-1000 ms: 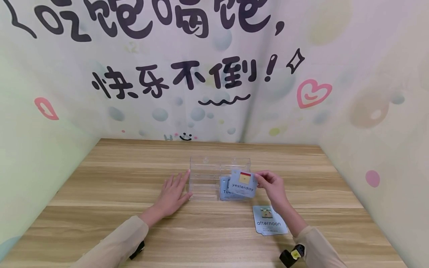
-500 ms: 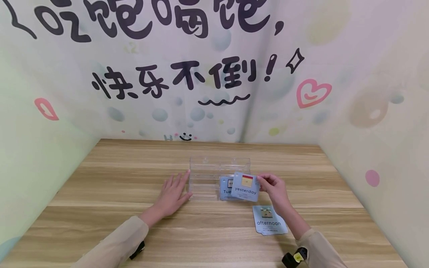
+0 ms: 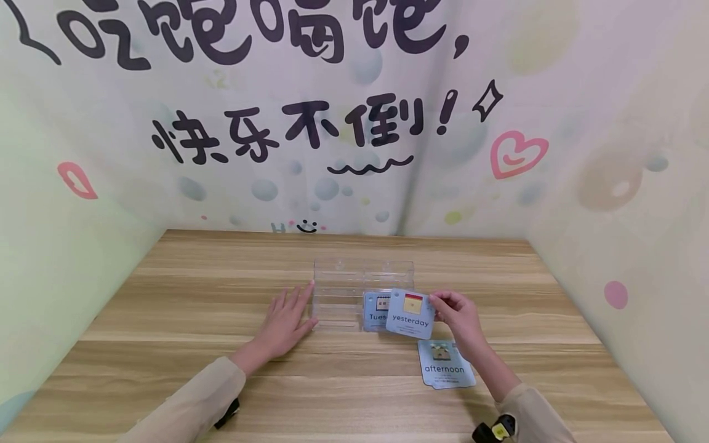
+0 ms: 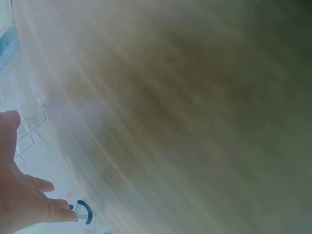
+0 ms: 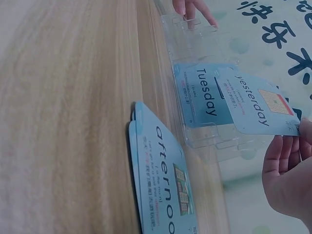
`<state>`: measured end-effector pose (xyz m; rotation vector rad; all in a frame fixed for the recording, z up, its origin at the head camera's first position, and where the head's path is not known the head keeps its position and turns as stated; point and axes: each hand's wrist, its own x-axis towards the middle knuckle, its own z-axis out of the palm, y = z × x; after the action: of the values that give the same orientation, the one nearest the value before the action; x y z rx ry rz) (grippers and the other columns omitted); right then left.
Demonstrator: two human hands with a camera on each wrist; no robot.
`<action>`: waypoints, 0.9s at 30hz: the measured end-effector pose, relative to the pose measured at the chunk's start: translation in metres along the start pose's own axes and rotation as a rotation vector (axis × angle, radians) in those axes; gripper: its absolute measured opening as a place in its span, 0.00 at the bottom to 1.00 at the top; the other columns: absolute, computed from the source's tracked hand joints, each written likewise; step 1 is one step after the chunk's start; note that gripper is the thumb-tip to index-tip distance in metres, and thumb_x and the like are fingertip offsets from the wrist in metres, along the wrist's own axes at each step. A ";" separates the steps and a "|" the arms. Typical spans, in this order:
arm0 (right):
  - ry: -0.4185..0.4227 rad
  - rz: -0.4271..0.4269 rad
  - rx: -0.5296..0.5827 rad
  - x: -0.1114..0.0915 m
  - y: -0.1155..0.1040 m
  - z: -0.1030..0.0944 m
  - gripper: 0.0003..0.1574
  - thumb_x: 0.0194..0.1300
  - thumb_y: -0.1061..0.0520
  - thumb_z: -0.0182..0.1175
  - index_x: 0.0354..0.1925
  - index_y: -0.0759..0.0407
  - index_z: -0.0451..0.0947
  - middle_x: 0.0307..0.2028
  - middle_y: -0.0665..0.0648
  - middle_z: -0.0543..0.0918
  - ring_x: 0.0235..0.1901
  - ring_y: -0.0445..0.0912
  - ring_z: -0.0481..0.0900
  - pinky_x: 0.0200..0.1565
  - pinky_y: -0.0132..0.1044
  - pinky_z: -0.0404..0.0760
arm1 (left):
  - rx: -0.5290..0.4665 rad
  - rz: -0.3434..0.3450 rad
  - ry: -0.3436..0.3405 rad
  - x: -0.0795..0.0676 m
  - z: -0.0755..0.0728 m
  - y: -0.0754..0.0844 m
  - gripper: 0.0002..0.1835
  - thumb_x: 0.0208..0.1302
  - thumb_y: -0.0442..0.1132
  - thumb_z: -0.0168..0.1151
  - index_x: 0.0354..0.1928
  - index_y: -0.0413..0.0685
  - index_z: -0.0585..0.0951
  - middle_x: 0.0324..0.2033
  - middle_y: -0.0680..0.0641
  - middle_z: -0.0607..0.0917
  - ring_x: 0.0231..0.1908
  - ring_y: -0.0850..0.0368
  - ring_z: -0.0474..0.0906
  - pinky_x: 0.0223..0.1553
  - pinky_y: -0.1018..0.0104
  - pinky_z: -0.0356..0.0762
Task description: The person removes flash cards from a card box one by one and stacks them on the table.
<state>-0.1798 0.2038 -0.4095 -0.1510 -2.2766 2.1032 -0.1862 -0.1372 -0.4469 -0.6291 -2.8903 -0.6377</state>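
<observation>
Right hand [image 3: 458, 319] pinching rounded-corner blue card [image 3: 411, 315], left hand [image 3: 281, 326] spread beside clear plastic rack [image 3: 338, 293], streaky wood-grain table [image 3: 194, 295]

I'd call it a booth-like nook: a wood-grain tabletop [image 3: 166, 307] closed in on three sides by a creased, printed backdrop [image 3: 388, 194] with bold black Chinese lettering [image 3: 314, 130], a pink heart [image 3: 519, 155] and pale bubbles [image 3: 327, 188]. Home, shop or studio, I can't tell.
</observation>
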 end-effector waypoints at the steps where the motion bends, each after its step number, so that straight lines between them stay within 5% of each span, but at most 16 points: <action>1: 0.000 0.005 0.002 0.000 0.000 -0.001 0.14 0.60 0.55 0.60 0.39 0.66 0.74 0.31 0.50 0.77 0.30 0.42 0.73 0.33 0.30 0.78 | 0.000 0.002 0.002 0.000 0.000 0.000 0.39 0.65 0.49 0.52 0.71 0.49 0.44 0.63 0.29 0.57 0.62 0.27 0.48 0.59 0.33 0.46; 27: -0.028 0.033 -0.057 -0.014 0.004 -0.023 0.13 0.61 0.55 0.59 0.37 0.65 0.74 0.30 0.51 0.76 0.31 0.42 0.73 0.35 0.31 0.78 | -0.024 0.032 0.060 -0.001 0.001 0.000 0.39 0.65 0.48 0.53 0.71 0.52 0.45 0.61 0.26 0.59 0.60 0.25 0.50 0.57 0.31 0.47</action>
<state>-0.1631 0.2254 -0.4115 -0.1628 -2.3669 2.0695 -0.1851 -0.1371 -0.4481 -0.6463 -2.8152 -0.6756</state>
